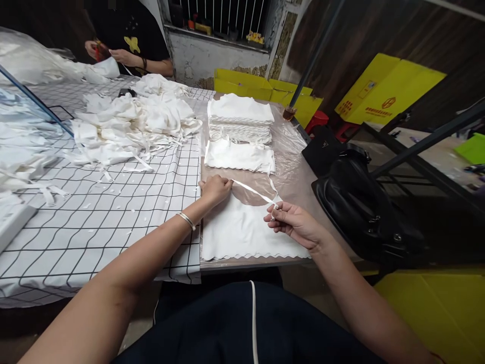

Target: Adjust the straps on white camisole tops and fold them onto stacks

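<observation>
A white camisole-like garment [242, 232] lies flat at the table's front edge, its wavy hem towards me. One thin white strap [250, 188] stretches between my hands above its neckline. My left hand [216, 190] rests at the garment's upper left corner, fingers closed on the strap's left end. With thumb and fingers my right hand [291, 222] pinches the strap at the upper right, where a second stretch of it loops up. Just beyond lies a folded white garment [239, 155], and behind it rises a neat stack of white garments [240, 112].
Loose white garments [140, 119] are heaped on the checked cloth [162, 202] to the left. A black bag [364, 207] sits by the right edge, near a metal post [314, 55]. Across the table, a person's hands [125, 56] hold red-handled scissors and white fabric. Yellow boxes [242, 83] stand behind.
</observation>
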A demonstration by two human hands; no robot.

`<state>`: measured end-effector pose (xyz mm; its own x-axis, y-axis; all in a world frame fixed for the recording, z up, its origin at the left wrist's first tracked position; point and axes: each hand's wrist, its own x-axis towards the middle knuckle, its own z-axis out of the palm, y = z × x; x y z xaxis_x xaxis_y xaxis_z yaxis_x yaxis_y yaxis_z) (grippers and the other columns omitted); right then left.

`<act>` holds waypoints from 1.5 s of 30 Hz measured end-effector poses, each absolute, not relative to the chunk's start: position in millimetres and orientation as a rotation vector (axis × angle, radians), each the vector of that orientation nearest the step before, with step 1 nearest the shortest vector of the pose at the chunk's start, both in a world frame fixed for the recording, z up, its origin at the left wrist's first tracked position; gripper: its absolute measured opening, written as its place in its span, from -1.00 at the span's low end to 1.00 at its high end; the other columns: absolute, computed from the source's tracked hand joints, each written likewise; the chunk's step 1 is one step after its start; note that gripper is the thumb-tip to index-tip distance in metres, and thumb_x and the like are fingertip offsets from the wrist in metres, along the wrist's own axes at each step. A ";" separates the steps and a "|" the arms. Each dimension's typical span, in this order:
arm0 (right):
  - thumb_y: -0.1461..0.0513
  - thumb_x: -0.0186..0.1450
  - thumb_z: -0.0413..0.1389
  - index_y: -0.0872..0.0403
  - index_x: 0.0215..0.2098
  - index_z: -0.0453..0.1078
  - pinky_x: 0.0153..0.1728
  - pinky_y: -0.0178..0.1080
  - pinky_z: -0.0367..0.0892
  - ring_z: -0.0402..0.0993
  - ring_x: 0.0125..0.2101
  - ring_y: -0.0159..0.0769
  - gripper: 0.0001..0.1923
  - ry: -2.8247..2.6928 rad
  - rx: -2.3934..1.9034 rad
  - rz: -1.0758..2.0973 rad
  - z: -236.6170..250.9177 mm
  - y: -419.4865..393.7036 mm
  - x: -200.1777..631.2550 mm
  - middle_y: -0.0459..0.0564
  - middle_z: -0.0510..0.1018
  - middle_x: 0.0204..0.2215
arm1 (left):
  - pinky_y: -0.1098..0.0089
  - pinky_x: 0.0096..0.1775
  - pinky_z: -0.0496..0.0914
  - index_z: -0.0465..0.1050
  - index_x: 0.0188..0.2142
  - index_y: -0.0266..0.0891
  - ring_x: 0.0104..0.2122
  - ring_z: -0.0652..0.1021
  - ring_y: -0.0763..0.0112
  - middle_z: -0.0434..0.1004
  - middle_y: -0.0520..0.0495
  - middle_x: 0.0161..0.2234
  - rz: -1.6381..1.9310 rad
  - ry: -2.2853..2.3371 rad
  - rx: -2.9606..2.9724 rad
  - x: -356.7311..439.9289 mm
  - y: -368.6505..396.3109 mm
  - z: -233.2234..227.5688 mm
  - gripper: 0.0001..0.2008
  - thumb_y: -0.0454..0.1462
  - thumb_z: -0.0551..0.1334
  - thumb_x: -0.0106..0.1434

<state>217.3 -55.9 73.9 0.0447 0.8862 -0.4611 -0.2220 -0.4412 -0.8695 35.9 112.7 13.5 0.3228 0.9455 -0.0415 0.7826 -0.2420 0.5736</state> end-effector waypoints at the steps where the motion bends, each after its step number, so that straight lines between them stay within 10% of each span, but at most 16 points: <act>1: 0.11 -0.08 0.47 0.09 -0.35 0.45 -0.41 -0.36 0.40 0.52 -0.43 -0.38 -0.57 -0.719 -1.407 1.572 73.7 -56.5 217.1 -0.03 0.60 -0.41 | -0.05 -0.02 0.13 0.55 -0.35 -0.19 0.00 0.37 -0.12 0.49 -0.25 -0.15 0.421 1.527 2.114 33.9 112.2 14.9 -0.70 -0.18 0.06 0.29; 5: 0.13 -0.12 0.48 0.09 -0.36 0.46 -0.27 -0.31 0.46 0.55 -0.35 -0.35 -0.57 -0.731 -1.369 1.553 74.0 -49.1 219.1 -0.04 0.60 -0.37 | -0.01 0.01 0.15 0.42 -0.03 -0.17 0.03 0.37 -0.03 0.42 -0.24 -0.02 0.466 1.515 2.086 19.6 91.5 23.8 -0.65 -0.31 0.19 0.16; 12: 0.10 -0.19 0.49 0.08 -0.45 0.41 -0.58 -0.45 0.28 0.43 -0.55 -0.48 -0.54 -0.901 -1.297 1.217 77.7 9.0 225.4 -0.19 0.47 -0.56 | 0.05 -0.02 0.15 0.46 -0.23 -0.20 -0.05 0.40 0.03 0.49 -0.16 -0.13 0.320 1.326 2.322 18.8 22.1 16.5 -0.82 -0.15 0.23 0.25; 21: 0.16 -0.20 0.45 0.11 -0.46 0.44 -0.44 -0.36 0.33 0.45 -0.49 -0.42 -0.60 -0.964 -1.357 1.377 41.0 14.3 194.7 -0.15 0.50 -0.56 | 0.10 -0.06 0.12 0.41 -0.40 -0.21 -0.07 0.41 0.05 0.51 -0.10 -0.23 0.130 1.270 2.278 10.1 31.7 19.6 -0.85 -0.20 0.31 0.13; 28: 0.14 -0.17 0.43 0.09 -0.45 0.37 -0.42 -0.36 0.26 0.43 -0.48 -0.41 -0.59 -0.976 -1.389 1.480 19.2 14.4 187.4 -0.15 0.49 -0.56 | 0.09 -0.02 0.09 0.41 -0.05 -0.19 -0.16 0.50 0.14 0.57 -0.05 -0.24 0.182 1.266 2.087 0.8 28.0 19.5 -0.62 -0.26 0.33 0.11; 33: 0.17 -0.13 0.41 0.08 -0.43 0.36 -0.35 -0.33 0.28 0.40 -0.46 -0.42 -0.62 -1.099 -1.311 1.422 17.9 14.2 183.3 -0.18 0.48 -0.52 | 0.07 -0.04 0.10 0.53 -0.39 -0.24 -0.16 0.48 0.12 0.55 -0.08 -0.29 0.299 1.304 2.026 -0.3 23.9 15.3 -0.80 -0.15 0.25 0.22; 45: 0.21 0.00 0.31 0.08 -0.47 0.37 -0.26 -0.28 0.32 0.39 -0.39 -0.38 -0.79 -1.437 -1.270 1.271 8.2 5.0 180.8 -0.15 0.44 -0.47 | 0.02 -0.02 0.09 0.56 -0.45 -0.22 -0.12 0.42 0.14 0.50 -0.08 -0.29 0.442 1.259 1.971 -1.2 18.9 10.0 -0.82 -0.19 0.26 0.21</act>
<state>180.8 5.0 8.2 -0.1590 0.9863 -0.0431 0.1627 -0.0169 -0.9865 -1.2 18.9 10.0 0.4583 0.8832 -0.0997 0.6271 -0.2419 0.7404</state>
